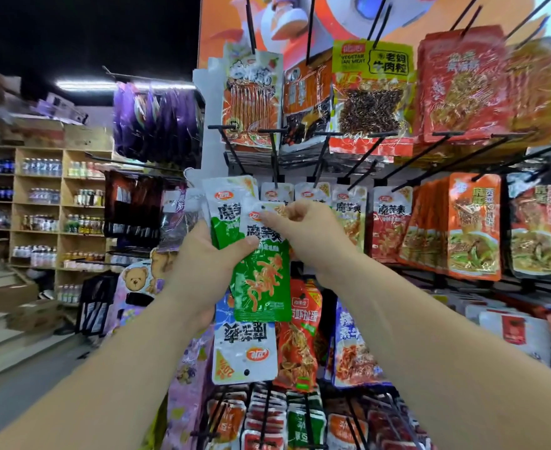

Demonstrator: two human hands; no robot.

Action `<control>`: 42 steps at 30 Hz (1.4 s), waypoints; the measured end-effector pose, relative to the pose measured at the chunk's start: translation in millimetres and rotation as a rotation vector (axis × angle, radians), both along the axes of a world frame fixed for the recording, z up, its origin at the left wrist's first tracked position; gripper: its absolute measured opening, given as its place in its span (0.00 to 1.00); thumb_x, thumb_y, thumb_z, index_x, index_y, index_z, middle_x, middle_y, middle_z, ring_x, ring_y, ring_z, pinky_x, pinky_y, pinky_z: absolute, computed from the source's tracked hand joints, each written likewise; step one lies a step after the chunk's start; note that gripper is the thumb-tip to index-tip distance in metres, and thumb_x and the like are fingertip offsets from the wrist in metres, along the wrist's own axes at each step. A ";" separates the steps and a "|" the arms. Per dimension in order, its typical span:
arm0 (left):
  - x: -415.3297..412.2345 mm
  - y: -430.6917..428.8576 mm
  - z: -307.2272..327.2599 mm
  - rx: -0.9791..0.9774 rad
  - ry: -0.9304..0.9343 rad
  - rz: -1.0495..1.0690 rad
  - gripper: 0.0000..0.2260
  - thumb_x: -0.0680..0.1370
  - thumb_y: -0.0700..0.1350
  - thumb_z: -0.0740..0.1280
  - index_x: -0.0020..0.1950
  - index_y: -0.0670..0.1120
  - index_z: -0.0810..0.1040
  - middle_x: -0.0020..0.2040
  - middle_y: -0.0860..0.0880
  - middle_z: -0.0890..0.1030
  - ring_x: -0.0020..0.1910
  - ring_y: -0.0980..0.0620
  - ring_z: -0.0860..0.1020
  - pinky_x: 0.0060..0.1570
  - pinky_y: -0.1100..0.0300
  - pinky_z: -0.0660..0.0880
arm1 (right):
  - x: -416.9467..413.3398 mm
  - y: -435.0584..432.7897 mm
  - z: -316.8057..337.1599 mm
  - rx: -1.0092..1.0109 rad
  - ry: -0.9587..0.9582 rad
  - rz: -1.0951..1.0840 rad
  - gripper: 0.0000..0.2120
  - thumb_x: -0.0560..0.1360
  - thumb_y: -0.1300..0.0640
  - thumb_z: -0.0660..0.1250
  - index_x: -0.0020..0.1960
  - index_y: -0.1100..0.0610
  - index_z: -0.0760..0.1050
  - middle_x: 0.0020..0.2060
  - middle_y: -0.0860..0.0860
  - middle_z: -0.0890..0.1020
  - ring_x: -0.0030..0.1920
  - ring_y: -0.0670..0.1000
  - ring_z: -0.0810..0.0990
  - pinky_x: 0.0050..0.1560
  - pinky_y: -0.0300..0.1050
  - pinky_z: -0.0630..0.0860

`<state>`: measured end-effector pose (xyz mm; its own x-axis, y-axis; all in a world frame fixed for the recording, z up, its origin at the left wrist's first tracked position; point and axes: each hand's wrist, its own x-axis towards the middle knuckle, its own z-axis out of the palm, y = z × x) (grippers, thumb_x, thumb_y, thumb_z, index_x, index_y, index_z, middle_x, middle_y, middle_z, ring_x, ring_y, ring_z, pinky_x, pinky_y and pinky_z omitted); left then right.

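Left hand (209,254) grips green packets (227,228), right hand (313,235) pinches front packet (262,280) at top.

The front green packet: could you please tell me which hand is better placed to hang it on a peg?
Probably the right hand: it pinches the green packet at its top by the hole; the left hand grips the other packets.

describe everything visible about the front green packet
The green packet is a glossy plastic pouch, white at the top with a red logo and a small hang hole, green below with orange strips pictured. It hangs upright, slightly tilted, before the rack. The right hand pinches its top edge; the left hand presses its thumb on its left side.
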<state>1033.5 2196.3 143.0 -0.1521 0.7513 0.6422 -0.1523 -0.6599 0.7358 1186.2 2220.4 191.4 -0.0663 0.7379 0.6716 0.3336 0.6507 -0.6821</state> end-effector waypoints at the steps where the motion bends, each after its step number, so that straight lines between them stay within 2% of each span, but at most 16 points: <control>1: 1.0 -1.0 1.1 -0.004 0.006 -0.005 0.17 0.79 0.38 0.73 0.66 0.49 0.78 0.56 0.49 0.88 0.55 0.45 0.86 0.57 0.40 0.82 | 2.4 -2.4 0.8 -0.009 0.012 0.019 0.20 0.75 0.42 0.76 0.44 0.54 0.71 0.40 0.54 0.67 0.39 0.53 0.68 0.42 0.49 0.66; 3: 1.0 -1.5 2.4 -0.005 0.002 -0.024 0.18 0.79 0.42 0.73 0.68 0.51 0.77 0.59 0.51 0.87 0.59 0.46 0.85 0.62 0.38 0.79 | 8.6 -7.3 2.2 -0.025 0.033 0.034 0.19 0.76 0.43 0.75 0.43 0.55 0.71 0.39 0.54 0.66 0.38 0.52 0.67 0.41 0.49 0.65; 6: 3.4 -4.1 6.3 0.005 -0.015 -0.045 0.21 0.76 0.47 0.74 0.69 0.52 0.77 0.60 0.53 0.86 0.62 0.47 0.83 0.64 0.39 0.78 | 20.4 -15.2 5.1 -0.049 0.104 0.018 0.18 0.78 0.46 0.74 0.44 0.62 0.76 0.38 0.55 0.69 0.36 0.52 0.67 0.37 0.46 0.64; 10: 1.3 1.3 13.3 0.046 -0.028 0.015 0.15 0.79 0.41 0.73 0.64 0.50 0.79 0.57 0.50 0.87 0.59 0.44 0.84 0.60 0.38 0.80 | 39.5 -15.2 14.7 0.015 0.191 -0.065 0.16 0.81 0.49 0.71 0.52 0.64 0.82 0.43 0.57 0.80 0.46 0.54 0.78 0.45 0.48 0.72; 12: -1.0 7.0 16.7 0.074 -0.003 0.081 0.13 0.79 0.40 0.74 0.62 0.51 0.79 0.55 0.51 0.88 0.58 0.44 0.85 0.58 0.39 0.82 | 46.2 -10.2 22.0 0.043 0.207 -0.124 0.13 0.83 0.51 0.67 0.52 0.61 0.82 0.45 0.57 0.82 0.48 0.56 0.78 0.44 0.49 0.74; 15: -0.6 12.3 20.4 0.123 0.066 0.146 0.16 0.78 0.45 0.76 0.64 0.53 0.78 0.57 0.55 0.87 0.59 0.49 0.84 0.59 0.43 0.81 | 49.0 -6.2 36.6 0.074 0.244 -0.170 0.14 0.85 0.51 0.63 0.57 0.62 0.79 0.47 0.62 0.81 0.46 0.60 0.77 0.43 0.54 0.73; 17: 0.6 17.3 19.2 0.120 0.079 0.151 0.14 0.79 0.42 0.75 0.62 0.54 0.78 0.55 0.57 0.87 0.56 0.54 0.85 0.57 0.48 0.82 | 49.6 -3.5 44.3 0.080 0.238 -0.195 0.16 0.87 0.52 0.59 0.59 0.66 0.74 0.44 0.63 0.76 0.43 0.59 0.72 0.44 0.53 0.70; 19: 0.8 21.3 15.7 0.101 0.103 0.181 0.15 0.78 0.48 0.77 0.61 0.54 0.78 0.56 0.53 0.87 0.57 0.48 0.85 0.58 0.43 0.82 | 49.8 -0.1 49.8 0.086 0.250 -0.181 0.15 0.86 0.56 0.55 0.59 0.67 0.73 0.44 0.63 0.73 0.44 0.63 0.72 0.47 0.56 0.72; 21: 0.5 23.5 13.5 0.099 0.138 0.188 0.23 0.73 0.55 0.78 0.65 0.54 0.77 0.60 0.52 0.85 0.60 0.45 0.83 0.62 0.38 0.79 | 48.8 3.3 54.1 0.118 0.276 -0.162 0.11 0.85 0.59 0.53 0.49 0.60 0.72 0.39 0.54 0.71 0.38 0.54 0.71 0.44 0.51 0.70; 23: -2.0 26.5 11.9 0.109 0.157 0.183 0.24 0.74 0.53 0.78 0.68 0.54 0.76 0.60 0.55 0.85 0.61 0.48 0.83 0.64 0.39 0.78 | 46.4 5.2 56.5 0.136 0.257 -0.160 0.14 0.85 0.59 0.52 0.40 0.52 0.62 0.36 0.48 0.64 0.35 0.48 0.62 0.38 0.46 0.62; 26: -4.7 30.7 9.6 0.097 0.149 0.159 0.20 0.78 0.45 0.75 0.68 0.53 0.77 0.59 0.56 0.86 0.60 0.49 0.83 0.64 0.38 0.78 | 47.1 9.2 55.4 0.168 0.204 -0.168 0.16 0.86 0.56 0.56 0.40 0.54 0.61 0.33 0.48 0.63 0.32 0.49 0.60 0.34 0.46 0.58; 31: -6.7 29.7 6.8 0.100 0.144 0.126 0.20 0.79 0.44 0.75 0.69 0.53 0.76 0.60 0.55 0.86 0.61 0.46 0.83 0.62 0.37 0.79 | 47.4 16.0 55.7 0.237 0.187 -0.219 0.15 0.85 0.56 0.62 0.39 0.52 0.67 0.30 0.47 0.66 0.31 0.49 0.64 0.35 0.46 0.64; 34: -6.5 31.7 4.3 0.076 0.118 0.135 0.13 0.80 0.40 0.73 0.61 0.52 0.79 0.54 0.54 0.88 0.54 0.47 0.86 0.50 0.43 0.84 | 46.5 16.7 56.8 0.283 0.186 -0.265 0.16 0.84 0.57 0.62 0.37 0.53 0.67 0.30 0.48 0.68 0.31 0.51 0.65 0.35 0.47 0.65; 37: -6.8 31.2 3.6 0.069 0.096 0.114 0.11 0.80 0.39 0.73 0.59 0.52 0.80 0.51 0.53 0.88 0.50 0.48 0.87 0.41 0.50 0.85 | 48.8 16.5 55.7 0.305 0.186 -0.314 0.16 0.82 0.57 0.63 0.37 0.56 0.66 0.29 0.50 0.66 0.31 0.51 0.63 0.33 0.45 0.61; 39: -6.3 29.8 4.6 0.069 0.091 0.110 0.11 0.80 0.39 0.72 0.59 0.52 0.80 0.52 0.53 0.88 0.51 0.49 0.87 0.43 0.50 0.85 | 50.7 15.1 55.0 0.305 0.188 -0.332 0.14 0.82 0.57 0.63 0.39 0.58 0.68 0.30 0.51 0.67 0.30 0.51 0.62 0.31 0.45 0.59; 42: -6.5 29.0 5.2 0.053 0.105 0.113 0.14 0.80 0.40 0.73 0.63 0.51 0.79 0.56 0.53 0.87 0.55 0.48 0.86 0.54 0.42 0.83 | 52.2 14.1 56.3 0.306 0.168 -0.349 0.15 0.82 0.56 0.64 0.39 0.58 0.67 0.30 0.52 0.66 0.30 0.50 0.61 0.30 0.44 0.58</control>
<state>1027.0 2225.3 148.2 -0.1637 0.6977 0.6974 0.0004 -0.7069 0.7073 1238.4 2234.5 247.7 0.2773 0.4640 0.8413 0.4692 0.6988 -0.5400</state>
